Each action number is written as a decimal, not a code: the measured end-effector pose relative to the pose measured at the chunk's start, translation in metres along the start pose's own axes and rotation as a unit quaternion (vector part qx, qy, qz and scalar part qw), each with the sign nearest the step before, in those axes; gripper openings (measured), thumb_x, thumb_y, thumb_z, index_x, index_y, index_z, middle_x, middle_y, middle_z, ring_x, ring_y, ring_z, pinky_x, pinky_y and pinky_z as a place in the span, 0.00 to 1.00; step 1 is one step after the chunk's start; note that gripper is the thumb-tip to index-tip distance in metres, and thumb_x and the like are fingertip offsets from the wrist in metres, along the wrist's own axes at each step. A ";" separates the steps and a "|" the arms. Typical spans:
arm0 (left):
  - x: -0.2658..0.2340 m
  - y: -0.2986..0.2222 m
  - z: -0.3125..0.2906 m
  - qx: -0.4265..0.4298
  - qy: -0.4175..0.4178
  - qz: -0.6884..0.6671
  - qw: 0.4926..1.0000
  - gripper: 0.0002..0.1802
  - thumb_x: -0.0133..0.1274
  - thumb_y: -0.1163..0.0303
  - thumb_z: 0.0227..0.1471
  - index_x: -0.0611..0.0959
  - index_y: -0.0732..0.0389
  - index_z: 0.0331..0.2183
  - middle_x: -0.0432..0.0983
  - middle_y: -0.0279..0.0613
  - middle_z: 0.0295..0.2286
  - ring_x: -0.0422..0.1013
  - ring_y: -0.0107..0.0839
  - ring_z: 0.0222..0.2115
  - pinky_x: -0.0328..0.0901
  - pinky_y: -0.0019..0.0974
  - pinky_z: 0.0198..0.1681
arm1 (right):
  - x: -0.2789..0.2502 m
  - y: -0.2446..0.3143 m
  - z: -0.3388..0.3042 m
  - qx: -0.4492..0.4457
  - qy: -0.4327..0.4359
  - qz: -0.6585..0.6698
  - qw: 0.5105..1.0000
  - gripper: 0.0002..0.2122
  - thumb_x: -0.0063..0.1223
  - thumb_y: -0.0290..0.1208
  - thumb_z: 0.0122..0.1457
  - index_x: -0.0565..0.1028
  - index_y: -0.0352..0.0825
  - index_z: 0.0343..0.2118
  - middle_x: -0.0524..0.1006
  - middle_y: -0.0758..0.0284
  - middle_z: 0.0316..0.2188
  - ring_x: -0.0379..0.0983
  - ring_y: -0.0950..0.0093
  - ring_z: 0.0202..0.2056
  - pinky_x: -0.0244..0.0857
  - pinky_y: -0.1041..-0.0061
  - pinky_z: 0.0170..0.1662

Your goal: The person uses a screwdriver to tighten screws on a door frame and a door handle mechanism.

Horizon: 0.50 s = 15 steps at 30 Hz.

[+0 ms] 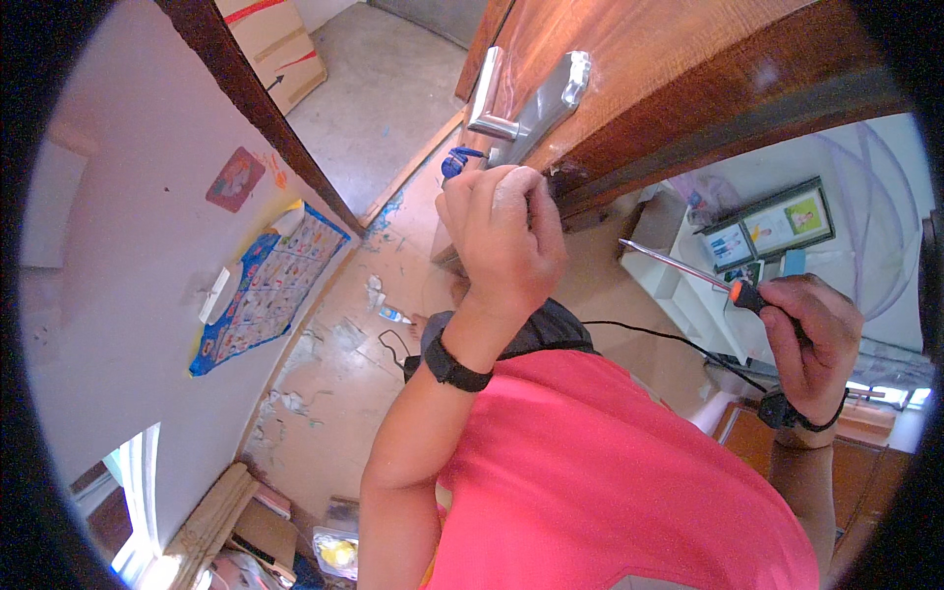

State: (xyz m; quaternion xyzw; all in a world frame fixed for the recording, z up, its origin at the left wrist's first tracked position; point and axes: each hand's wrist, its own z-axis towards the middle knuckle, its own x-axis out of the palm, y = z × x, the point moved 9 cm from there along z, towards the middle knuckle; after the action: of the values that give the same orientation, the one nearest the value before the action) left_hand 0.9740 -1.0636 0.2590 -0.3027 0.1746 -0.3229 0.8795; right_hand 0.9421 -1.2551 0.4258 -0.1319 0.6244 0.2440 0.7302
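Note:
In my right hand [811, 334] is a screwdriver [678, 264] with an orange and black handle, its long metal shaft pointing left and up, its tip touching nothing. My left hand [506, 231] is closed at the edge of a brown wooden door [678, 69], just below the lever handle. Whatever its fingers may pinch is hidden behind them. The silver lever handle [484, 93] and its long metal plate [556, 98] are on the door. Close above my left knuckles, a blue object [455, 162], perhaps a key fob, hangs by the lower end of the plate.
A pale wall with a blue-edged poster [270, 285] stands left. Scraps of paper [290, 401] and a small white and blue tube [395, 315] lie on the floor. Cardboard boxes [280, 59] are beyond the doorway. Right, picture frames [772, 231] stand by a white shelf [678, 295]; a black cable [659, 334] runs nearby.

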 end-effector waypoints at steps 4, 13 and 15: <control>-0.003 0.011 -0.015 -0.011 0.027 0.022 0.999 0.13 0.58 0.80 0.39 0.76 0.60 0.31 0.74 0.39 0.29 0.67 0.40 0.32 0.58 0.40 0.36 | 0.003 -0.002 0.000 0.000 0.000 0.001 1.000 0.07 0.58 0.20 0.46 0.78 0.30 0.30 0.77 0.59 0.24 0.75 0.65 0.25 0.67 0.73 0.29; -0.006 -0.006 0.002 0.033 -0.037 -0.027 0.998 0.15 0.63 0.78 0.38 0.81 0.61 0.34 0.77 0.37 0.31 0.65 0.35 0.28 0.58 0.37 0.35 | 0.007 -0.001 0.004 0.017 0.015 0.010 1.000 0.06 0.57 0.20 0.47 0.77 0.30 0.30 0.77 0.59 0.23 0.75 0.65 0.25 0.66 0.72 0.29; -0.007 -0.010 0.003 0.045 -0.033 -0.004 0.998 0.14 0.62 0.78 0.39 0.81 0.61 0.34 0.76 0.37 0.31 0.65 0.35 0.28 0.58 0.37 0.35 | 0.008 -0.001 0.005 0.018 0.020 0.015 1.000 0.06 0.56 0.20 0.47 0.77 0.30 0.31 0.77 0.59 0.23 0.75 0.65 0.24 0.66 0.72 0.29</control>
State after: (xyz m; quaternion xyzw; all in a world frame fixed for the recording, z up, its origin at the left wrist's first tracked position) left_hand 0.9659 -1.0640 0.2682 -0.2739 0.1296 -0.3234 0.8964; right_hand 0.9474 -1.2520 0.4184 -0.1138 0.6451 0.2408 0.7162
